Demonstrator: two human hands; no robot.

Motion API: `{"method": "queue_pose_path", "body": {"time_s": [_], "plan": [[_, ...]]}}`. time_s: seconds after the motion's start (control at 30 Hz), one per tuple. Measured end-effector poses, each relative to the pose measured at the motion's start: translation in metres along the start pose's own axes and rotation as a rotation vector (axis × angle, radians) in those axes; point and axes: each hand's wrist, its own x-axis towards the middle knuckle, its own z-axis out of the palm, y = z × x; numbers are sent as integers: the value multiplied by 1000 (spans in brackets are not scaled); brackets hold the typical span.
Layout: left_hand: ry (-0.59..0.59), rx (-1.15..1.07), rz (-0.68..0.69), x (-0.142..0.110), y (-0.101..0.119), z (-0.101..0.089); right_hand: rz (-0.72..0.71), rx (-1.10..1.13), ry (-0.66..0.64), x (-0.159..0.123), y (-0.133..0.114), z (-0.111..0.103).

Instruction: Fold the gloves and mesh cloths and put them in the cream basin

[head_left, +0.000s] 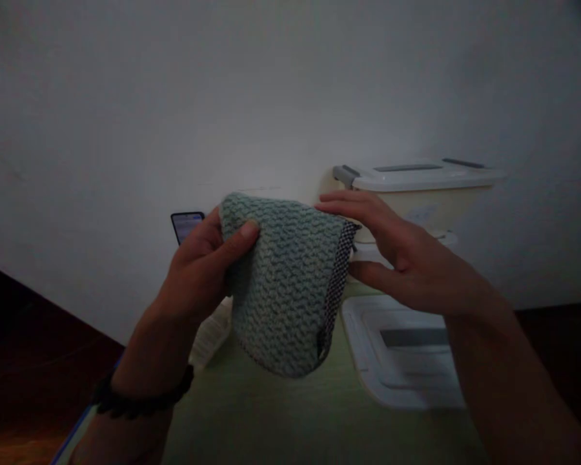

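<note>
One pale-green, ridged cloth [285, 284] with dark checkered edging [339, 271], left fingers [239, 243] clamped on it, right fingers [356, 205] apart.

Homelike room, plain wall [174, 97], greenish tabletop [271, 420], lidded storage box [416, 205]

Our two bare arms slant in toward each other from the near side. Our left forearm [148, 352] rises from the near left to our left hand [203, 261], closed in a pinch, its left thumb [241, 239] on top, pointing right and away. From the near right, our right forearm [508, 374] leads to our right hand [407, 255], its right fingers [351, 201] stretched left, spread well apart from the right thumb [377, 276], which lies nearer us.
</note>
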Motion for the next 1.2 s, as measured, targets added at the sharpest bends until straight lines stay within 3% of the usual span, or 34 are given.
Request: {"method": "queue_pose_path", "body": {"time_s": [0.23,0.43,0.7,0.93,1.2], "plan": [[-40,44,-6,1,-2,-3,37,75,214,8,3,15],[56,31,17,5,1,-6,118,130,366,5,3,17],[99,125,12,5,3,-5,258,259,316,9,-4,21],[176,168,-20,8,1,-6,432,566,104,8,-7,26],[194,54,-112,11,0,-7,438,725,91,10,-11,27]]}}
